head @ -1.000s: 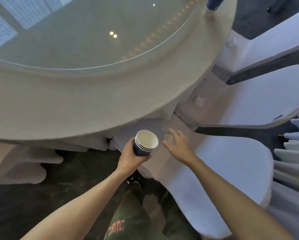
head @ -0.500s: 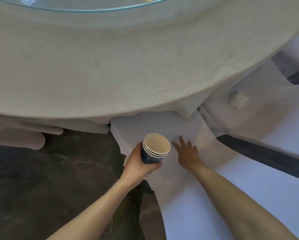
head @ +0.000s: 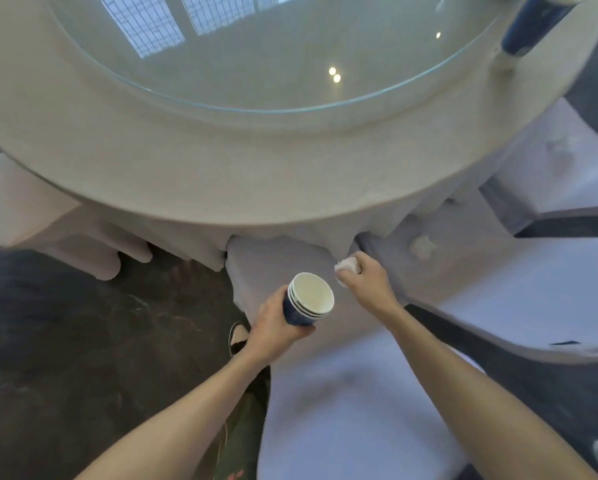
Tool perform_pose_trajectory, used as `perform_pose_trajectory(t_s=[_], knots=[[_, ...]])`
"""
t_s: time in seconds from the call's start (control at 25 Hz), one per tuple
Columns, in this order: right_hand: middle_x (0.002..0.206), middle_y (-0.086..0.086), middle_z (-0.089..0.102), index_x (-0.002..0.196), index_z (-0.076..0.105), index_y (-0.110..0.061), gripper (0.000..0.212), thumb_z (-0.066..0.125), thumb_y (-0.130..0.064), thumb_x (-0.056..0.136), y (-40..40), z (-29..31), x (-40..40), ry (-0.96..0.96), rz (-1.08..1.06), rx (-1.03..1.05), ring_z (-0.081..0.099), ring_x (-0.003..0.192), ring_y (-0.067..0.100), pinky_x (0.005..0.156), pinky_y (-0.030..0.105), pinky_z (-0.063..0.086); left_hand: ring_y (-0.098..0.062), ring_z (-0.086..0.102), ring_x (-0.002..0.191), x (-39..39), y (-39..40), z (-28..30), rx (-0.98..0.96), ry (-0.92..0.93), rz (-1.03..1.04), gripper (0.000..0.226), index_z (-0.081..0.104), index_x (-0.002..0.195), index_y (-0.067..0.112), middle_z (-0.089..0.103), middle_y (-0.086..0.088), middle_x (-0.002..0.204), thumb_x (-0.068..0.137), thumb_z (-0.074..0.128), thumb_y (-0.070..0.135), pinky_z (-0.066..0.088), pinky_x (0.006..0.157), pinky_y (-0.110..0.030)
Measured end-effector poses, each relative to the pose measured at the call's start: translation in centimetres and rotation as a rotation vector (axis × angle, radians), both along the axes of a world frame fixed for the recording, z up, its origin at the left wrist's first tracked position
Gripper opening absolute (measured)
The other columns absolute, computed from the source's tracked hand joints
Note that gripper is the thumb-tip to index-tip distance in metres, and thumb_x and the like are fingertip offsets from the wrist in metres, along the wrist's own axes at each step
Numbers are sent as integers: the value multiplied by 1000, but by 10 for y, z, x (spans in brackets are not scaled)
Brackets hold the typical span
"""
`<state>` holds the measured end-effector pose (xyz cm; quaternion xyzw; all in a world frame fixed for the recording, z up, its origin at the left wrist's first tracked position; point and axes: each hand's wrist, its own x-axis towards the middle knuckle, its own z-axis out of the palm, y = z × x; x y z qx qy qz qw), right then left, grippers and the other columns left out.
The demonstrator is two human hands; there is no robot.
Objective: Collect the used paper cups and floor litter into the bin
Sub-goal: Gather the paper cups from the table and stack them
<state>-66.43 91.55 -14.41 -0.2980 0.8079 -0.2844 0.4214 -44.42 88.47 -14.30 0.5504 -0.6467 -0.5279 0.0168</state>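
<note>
Beside the left-hand cup stack (head: 309, 303), crumpled tissue (head: 346, 266) inside right grip (head: 363, 278)

Stack of nested paper cups (head: 308, 304): navy outside, cream inside, empty, mouth tilted up-right, below the round table (head: 221, 174) edge. Crumpled white tissue (head: 346, 267) just right of the stack, nearer that edge.

Both forearms were bare to the near edge of the view, with no sleeves, and the left hand (head: 273, 323) and right hand (head: 367, 282) wore no gloves. The trousers (head: 242, 441) were dark olive with a small red marking, above a dark open-topped shoe (head: 237, 337).
</note>
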Motion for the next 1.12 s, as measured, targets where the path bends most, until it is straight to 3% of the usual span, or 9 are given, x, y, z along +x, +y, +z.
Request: perform_pose_trajectory(t_s=[0.16, 0.24, 0.32, 0.44, 0.64, 0.76, 0.88, 1.0, 1.12], knots=[[80, -7, 55, 72, 65, -22, 16, 75, -35, 74, 4, 90, -5, 1, 95, -182, 55, 76, 14, 68, 28, 43, -13, 64, 117, -33, 16, 54, -52, 51, 28, 86, 54, 133, 39, 67, 13, 124, 54, 89, 46, 57, 98, -46], [80, -4, 56, 81, 66, -12, 26, 77, -35, 80, 18, 105, 1, 70, 228, -146, 55, 76, 16, 69, 32, 44, -11, 65, 114, -45, 23, 73, -67, 98, 29, 83, 55, 133, 39, 67, 13, 123, 58, 90, 39, 57, 96, -40], [92, -4, 65, 98, 69, -16, 25, 72, -39, 88, 37, 115, 3, 121, 266, -141, 62, 83, 14, 76, 33, 53, -9, 65, 114, -53, 28, 84, -76, 130, 4, 78, 57, 133, 38, 68, 14, 122, 63, 90, 30, 56, 94, -33], [112, -1, 66, 121, 71, -17, 31, 63, -35, 97, 60, 127, -6, 187, 282, -171, 66, 97, 16, 89, 36, 56, -8, 66, 115, -59, 33, 88, -76, 194, -31, 78, 56, 133, 42, 70, 15, 122, 64, 89, 28, 56, 98, -38], [113, 5, 67, 112, 75, -8, 20, 62, -15, 99, 77, 129, -44, 394, 277, -234, 62, 97, 14, 89, 30, 52, -11, 64, 117, -69, 42, 86, -75, 210, 37, 80, 55, 136, 38, 68, 14, 124, 65, 92, 27, 53, 93, -33], [137, 12, 60, 134, 66, -10, 39, 64, -22, 97, 67, 90, -106, 437, 324, -19, 58, 126, 29, 106, 38, 47, -11, 63, 116, -86, 44, 72, -44, 180, 88, 78, 56, 136, 35, 68, 14, 123, 67, 93, 25, 49, 86, -27], [171, 11, 18, 160, 34, -31, 75, 66, -44, 94, 54, 32, -179, 384, 519, 335, 14, 157, 40, 124, 53, 25, -11, 64, 113, -115, 44, 53, -18, 158, 153, 79, 55, 134, 37, 69, 16, 121, 67, 94, 27, 51, 87, -29], [174, 9, -8, 165, 12, -36, 93, 68, -52, 92, 33, -26, -244, 344, 689, 511, -10, 158, 44, 124, 64, 18, -10, 68, 111, -160, 49, 25, 21, 119, 301, 75, 59, 129, 40, 73, 18, 116, 65, 95, 25, 56, 92, -34], [173, 11, -13, 165, 3, -34, 95, 64, -51, 94, 9, -81, -280, 422, 894, 563, -9, 157, 48, 122, 67, 18, -5, 69, 110, -208, 57, -3, 56, 113, 404, 76, 60, 126, 44, 74, 21, 115, 62, 96, 26, 57, 91, -32]])
